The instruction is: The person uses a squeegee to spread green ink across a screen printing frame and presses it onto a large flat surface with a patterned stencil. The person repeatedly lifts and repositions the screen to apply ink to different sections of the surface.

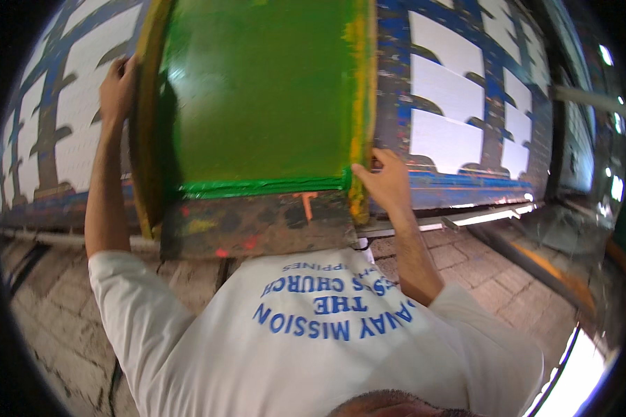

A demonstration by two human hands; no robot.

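Note:
A screen frame (147, 174) with yellow stained side rails holds a glossy green mesh (257, 97), with a thick band of bright green ink along its near edge. My left hand (118, 90) grips the left rail near its upper part, fingers curled over the edge. My right hand (384, 177) holds the right rail lower down, thumb on its face and fingers bent round it. A dark board (257, 226) stained with paint lies along the frame's near end.
Blue-and-grey platens with white rectangular pieces (445, 90) flank the frame on both sides. A long metal rail (494, 214) runs along their near edge. Paved floor (466, 257) shows below, and metal structures with an orange strip (549, 267) stand at the right.

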